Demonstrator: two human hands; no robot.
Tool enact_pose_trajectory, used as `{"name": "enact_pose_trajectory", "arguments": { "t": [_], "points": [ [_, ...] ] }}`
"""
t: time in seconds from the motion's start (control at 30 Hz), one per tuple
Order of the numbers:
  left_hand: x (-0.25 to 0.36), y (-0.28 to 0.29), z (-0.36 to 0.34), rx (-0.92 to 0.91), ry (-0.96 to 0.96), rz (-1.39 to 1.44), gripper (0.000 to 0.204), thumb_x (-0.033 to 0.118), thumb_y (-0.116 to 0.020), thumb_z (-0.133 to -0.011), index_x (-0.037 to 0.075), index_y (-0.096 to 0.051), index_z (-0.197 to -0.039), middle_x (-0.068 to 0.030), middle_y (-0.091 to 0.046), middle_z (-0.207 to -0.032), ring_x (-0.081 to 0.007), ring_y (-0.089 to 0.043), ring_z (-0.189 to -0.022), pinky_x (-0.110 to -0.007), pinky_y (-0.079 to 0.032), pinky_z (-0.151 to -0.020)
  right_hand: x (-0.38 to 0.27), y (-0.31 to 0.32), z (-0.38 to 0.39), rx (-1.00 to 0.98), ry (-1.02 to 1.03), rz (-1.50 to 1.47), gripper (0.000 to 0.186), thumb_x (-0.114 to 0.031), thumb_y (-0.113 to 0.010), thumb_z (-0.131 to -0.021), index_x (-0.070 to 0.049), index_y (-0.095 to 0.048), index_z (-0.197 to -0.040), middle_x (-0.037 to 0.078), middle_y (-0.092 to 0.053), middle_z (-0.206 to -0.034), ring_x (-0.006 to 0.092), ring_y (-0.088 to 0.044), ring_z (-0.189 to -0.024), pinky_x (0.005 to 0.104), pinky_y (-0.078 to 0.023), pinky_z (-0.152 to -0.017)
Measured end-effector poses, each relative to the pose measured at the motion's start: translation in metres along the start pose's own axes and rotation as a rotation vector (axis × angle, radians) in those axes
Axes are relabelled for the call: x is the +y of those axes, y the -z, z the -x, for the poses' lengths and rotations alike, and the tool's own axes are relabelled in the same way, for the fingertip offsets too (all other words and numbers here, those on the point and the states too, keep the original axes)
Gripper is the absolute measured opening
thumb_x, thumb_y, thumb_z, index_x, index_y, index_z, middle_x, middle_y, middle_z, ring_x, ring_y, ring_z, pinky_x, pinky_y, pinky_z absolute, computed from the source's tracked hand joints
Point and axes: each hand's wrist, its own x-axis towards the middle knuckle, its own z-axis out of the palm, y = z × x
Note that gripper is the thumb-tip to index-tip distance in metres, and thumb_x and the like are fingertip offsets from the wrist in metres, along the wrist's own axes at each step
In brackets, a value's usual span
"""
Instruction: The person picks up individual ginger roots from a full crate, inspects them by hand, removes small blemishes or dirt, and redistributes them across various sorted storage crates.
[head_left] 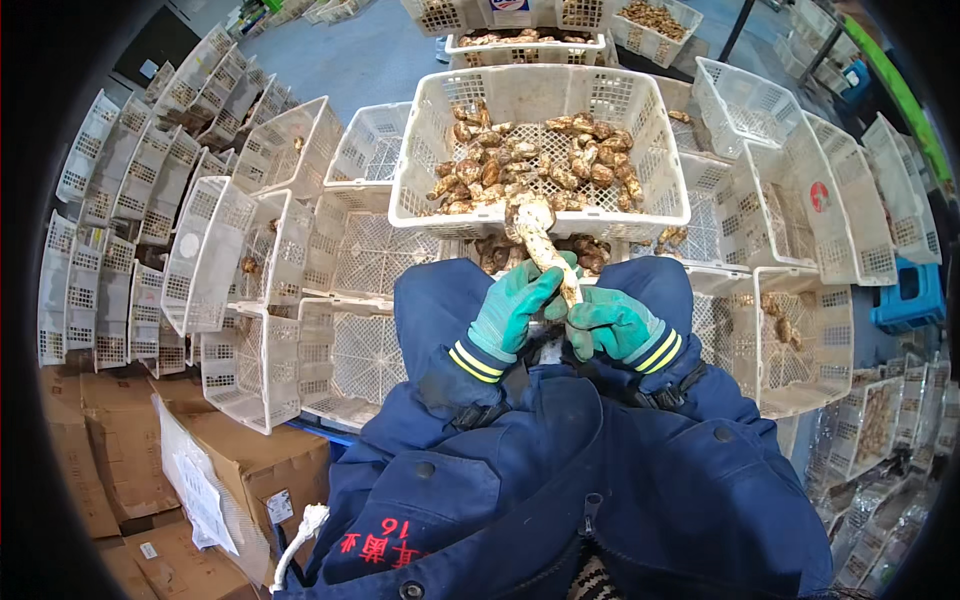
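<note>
A long, pale mushroom (540, 245) with a brown-flecked stem and rounded cap is held between both my gloved hands, its cap pointing away over the near rim of a crate. My left hand (512, 308), in a green glove, closes its fingers around the stem. At the stem's lower end, my right hand (610, 322) pinches with thumb and fingers. Just beyond stands a white plastic crate (540, 82) with many brown mushrooms (490, 165) lying loose inside. Below its near rim, more mushrooms (590, 252) show, partly hidden by my hands.
Perforated white crates surround me, including a left one (360, 245) and a right one (805, 340) with a few mushrooms. Stacked crates (125, 190) line the far left. Cardboard boxes (250, 450) stand at lower left, a blue stool-like item (910, 295) at right.
</note>
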Motion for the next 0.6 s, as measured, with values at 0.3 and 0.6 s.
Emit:
{"name": "enact_pose_trajectory", "arguments": {
  "t": [0.3,0.6],
  "points": [
    [-0.001,0.005,0.0,0.169,0.065,0.041,0.03,0.022,-0.062,-0.087,-0.002,-0.06,-0.105,-0.002,-0.063,-0.086,-0.0056,-0.055,-0.067,-0.018,-0.041,-0.057,0.017,-0.002,-0.022,0.059,0.011,0.074,0.03,-0.024,-0.057,-0.088,0.0,-0.053,-0.105,0.01,-0.063,-0.09,0.0142,-0.061,-0.077,0.0253,-0.049,-0.071],
    [-0.001,0.005,0.003,0.176,0.055,-0.188,0.027,0.013,-0.066,-0.083,-0.002,-0.057,-0.102,-0.0049,-0.063,-0.088,-0.0096,-0.058,-0.075,-0.022,-0.046,-0.067,0.01,-0.011,-0.017,0.156,0.121,0.172,0.02,-0.012,-0.055,-0.086,0.004,-0.06,-0.097,0.012,-0.064,-0.081,0.0173,-0.061,-0.067,0.0279,-0.05,-0.06]
  ]
}}
